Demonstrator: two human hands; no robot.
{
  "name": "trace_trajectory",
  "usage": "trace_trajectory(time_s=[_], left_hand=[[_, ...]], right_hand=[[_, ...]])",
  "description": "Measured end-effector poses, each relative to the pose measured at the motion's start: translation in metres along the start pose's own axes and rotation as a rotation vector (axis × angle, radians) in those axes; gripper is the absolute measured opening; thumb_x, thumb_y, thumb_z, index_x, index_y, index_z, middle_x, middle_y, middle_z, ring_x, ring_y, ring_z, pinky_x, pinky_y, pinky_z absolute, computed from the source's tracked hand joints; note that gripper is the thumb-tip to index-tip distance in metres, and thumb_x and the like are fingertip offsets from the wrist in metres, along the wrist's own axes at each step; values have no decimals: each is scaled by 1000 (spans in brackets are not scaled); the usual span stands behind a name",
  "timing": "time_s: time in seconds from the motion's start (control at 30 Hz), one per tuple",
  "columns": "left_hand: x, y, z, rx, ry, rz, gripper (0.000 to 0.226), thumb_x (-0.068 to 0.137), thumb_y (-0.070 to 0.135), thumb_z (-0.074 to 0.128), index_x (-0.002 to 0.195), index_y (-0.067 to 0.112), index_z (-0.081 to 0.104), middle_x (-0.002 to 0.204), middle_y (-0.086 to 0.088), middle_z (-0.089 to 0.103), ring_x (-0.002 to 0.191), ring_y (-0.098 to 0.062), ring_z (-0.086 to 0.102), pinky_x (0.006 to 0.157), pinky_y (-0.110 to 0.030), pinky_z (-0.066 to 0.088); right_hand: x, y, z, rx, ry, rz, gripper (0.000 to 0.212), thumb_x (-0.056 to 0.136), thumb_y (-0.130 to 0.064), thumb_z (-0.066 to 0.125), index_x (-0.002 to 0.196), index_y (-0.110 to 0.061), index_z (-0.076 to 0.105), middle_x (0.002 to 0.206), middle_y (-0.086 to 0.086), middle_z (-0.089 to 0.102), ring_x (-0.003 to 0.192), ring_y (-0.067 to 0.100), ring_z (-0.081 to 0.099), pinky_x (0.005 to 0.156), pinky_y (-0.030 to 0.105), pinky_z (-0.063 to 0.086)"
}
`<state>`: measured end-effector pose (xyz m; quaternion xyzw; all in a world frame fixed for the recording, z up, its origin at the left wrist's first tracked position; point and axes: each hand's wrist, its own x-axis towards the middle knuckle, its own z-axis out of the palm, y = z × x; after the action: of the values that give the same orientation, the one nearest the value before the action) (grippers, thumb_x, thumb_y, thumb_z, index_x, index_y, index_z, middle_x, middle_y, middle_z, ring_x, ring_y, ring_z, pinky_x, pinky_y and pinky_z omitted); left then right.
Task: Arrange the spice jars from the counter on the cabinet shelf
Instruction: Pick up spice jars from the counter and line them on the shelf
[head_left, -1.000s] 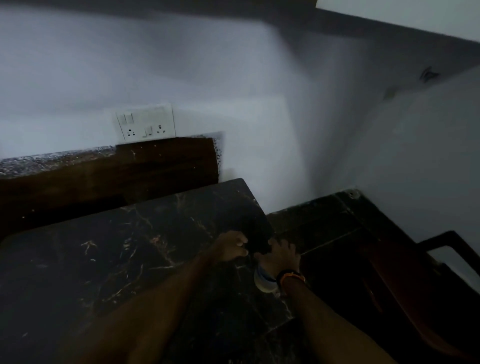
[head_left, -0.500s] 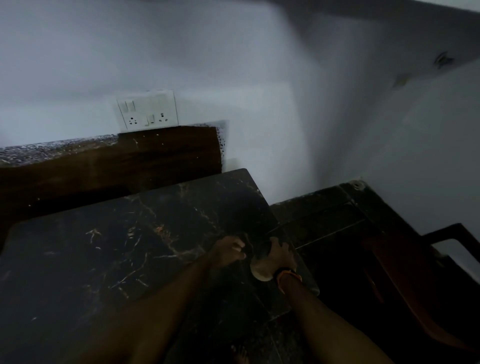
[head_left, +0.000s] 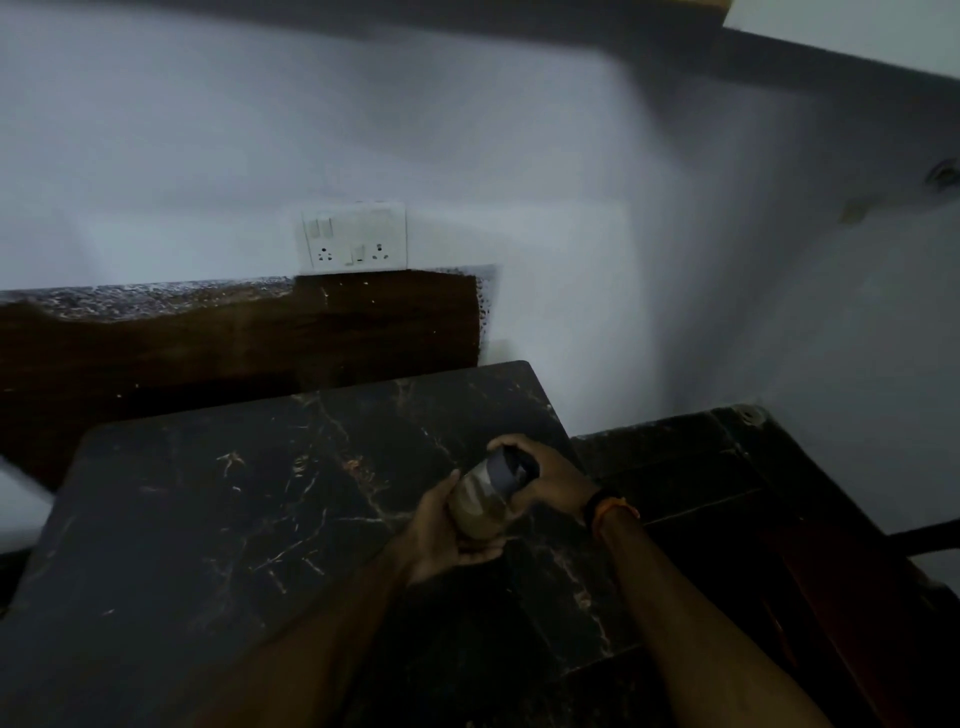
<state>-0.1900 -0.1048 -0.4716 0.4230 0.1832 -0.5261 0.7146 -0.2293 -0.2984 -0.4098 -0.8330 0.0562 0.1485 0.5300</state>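
A spice jar (head_left: 485, 501) with a dark lid and pale brownish contents is held tilted above the dark marbled counter (head_left: 234, 519), near its right edge. The lower body of the jar is cupped by the left hand (head_left: 447, 535), fingers curled under it, while the lid end is gripped by the right hand (head_left: 550, 480), on whose wrist an orange band (head_left: 613, 509) is worn. No label, brand or writing can be read on the jar in the dim, blurred light. A white switch-and-socket plate (head_left: 355, 235) is mounted on the wall behind the counter.
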Motion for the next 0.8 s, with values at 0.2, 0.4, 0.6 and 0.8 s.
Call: trace_trajectory(time_s=[0.2,0.4,0.6,0.8], left_hand=[[-18,9,-2,-213,-113,196,51,89,44,59,131,15,62,136,-25,58,124,-45,55,88,-52,56],[-31,23,3,-59,-145,488,59,83,30,69,138,14,53,138,-19,58,126,-41,57,107,-59,44],[-37,37,23,40,-79,631,59,76,11,75,131,12,53,133,-17,61,115,-34,65,90,-45,58],[-37,43,37,406,25,778,81,60,23,92,131,23,53,127,-1,63,113,-19,65,90,-37,60]], right_hand=[[11,-19,-7,105,14,-34,95,66,9,79,143,-34,44,135,-17,48,119,3,50,81,16,54],[24,-21,-2,305,173,-10,94,71,-2,82,149,-28,38,126,-16,52,114,9,54,88,24,52],[36,-34,11,678,298,-25,86,79,-6,75,152,-21,31,141,13,50,120,33,59,100,52,52],[45,-49,8,682,450,59,97,63,-56,83,145,-22,44,129,20,60,108,38,66,93,56,54]])
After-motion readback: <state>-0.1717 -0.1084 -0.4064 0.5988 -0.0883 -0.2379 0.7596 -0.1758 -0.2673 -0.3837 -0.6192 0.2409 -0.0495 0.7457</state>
